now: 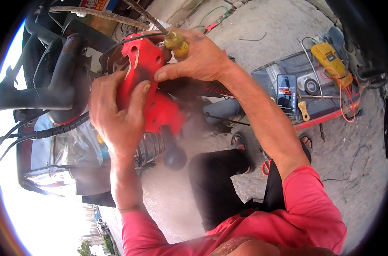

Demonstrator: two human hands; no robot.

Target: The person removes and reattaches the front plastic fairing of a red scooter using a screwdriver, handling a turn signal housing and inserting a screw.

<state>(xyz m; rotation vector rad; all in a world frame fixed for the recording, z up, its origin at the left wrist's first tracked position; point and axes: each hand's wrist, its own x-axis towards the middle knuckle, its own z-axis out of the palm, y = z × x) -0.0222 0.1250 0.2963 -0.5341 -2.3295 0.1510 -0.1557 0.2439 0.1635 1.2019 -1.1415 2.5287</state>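
Head: red part (154,100) in fingers (138,100), phone (286,96) on tray (307,123)

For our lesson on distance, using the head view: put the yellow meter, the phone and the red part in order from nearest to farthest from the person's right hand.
1. Red part: at the right hand's thumb, leftward.
2. Phone: to the right, slightly lower.
3. Yellow meter: farther right.

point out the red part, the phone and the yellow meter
red part (154,106): head view, middle of its surface
phone (286,96): head view, its screen
yellow meter (329,59): head view, its casing
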